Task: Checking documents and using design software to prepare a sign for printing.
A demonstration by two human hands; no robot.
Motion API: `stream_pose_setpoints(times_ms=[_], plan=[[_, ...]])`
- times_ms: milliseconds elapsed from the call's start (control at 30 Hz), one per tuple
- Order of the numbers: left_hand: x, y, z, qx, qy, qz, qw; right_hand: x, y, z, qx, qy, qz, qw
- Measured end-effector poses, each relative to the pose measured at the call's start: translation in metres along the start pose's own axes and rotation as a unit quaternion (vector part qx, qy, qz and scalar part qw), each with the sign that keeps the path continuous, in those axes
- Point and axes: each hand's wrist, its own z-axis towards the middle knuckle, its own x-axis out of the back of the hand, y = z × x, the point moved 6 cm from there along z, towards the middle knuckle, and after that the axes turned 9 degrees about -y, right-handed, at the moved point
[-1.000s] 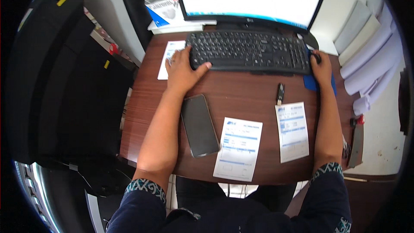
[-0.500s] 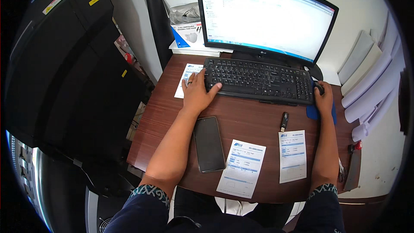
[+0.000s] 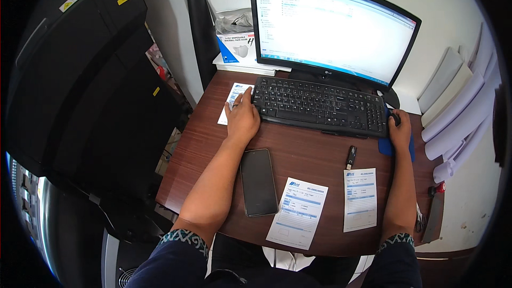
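Observation:
My left hand rests at the left end of the black keyboard, fingers stretched forward and slightly apart, its thumb drawn in along the keyboard's near corner. Under those fingers lies a printed paper slip, partly covered. At the keyboard's right end, my right hand is wrapped over a black mouse on a blue mouse pad. The monitor behind the keyboard shows a file list with one row highlighted.
Nearer me lie a dark smartphone, two filled-in forms, one in the middle and one at right, and a black USB stick. A mask box stands behind left, paper rolls at right, a large black machine at far left.
My left thumb has drawn in from the keyboard's front edge toward the hand. A row on the screen is now highlighted lower down. The whole view has shifted slightly.

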Motion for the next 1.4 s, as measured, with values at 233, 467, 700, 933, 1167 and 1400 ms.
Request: stream_pose_setpoints(times_ms=[233,467,700,933,1167,1400], plan=[[-0.001,0.001,0.001,0.017,-0.01,-0.001,1.0,0.0,0.001,0.001,0.003,0.001,-0.006,1.0],[0.0,0.001,0.0,0.017,0.0,0.002,1.0,0.0,-0.001,0.0,0.006,0.001,0.001,1.0],[-0.001,0.001,0.0,0.018,-0.001,0.003,1.0,0.0,-0.002,0.001,-0.008,0.001,-0.012,1.0],[0.006,0.012,-0.002,0.016,-0.008,0.002,1.0,-0.001,0.006,0.001,0.006,0.008,-0.004,1.0],[0.007,0.01,-0.001,0.015,-0.014,0.002,1.0,-0.001,0.007,-0.001,-0.041,0.005,-0.001,0.999],[0.006,0.012,-0.001,0.015,-0.02,-0.001,1.0,-0.001,0.01,-0.001,-0.04,0.005,0.003,0.999]])
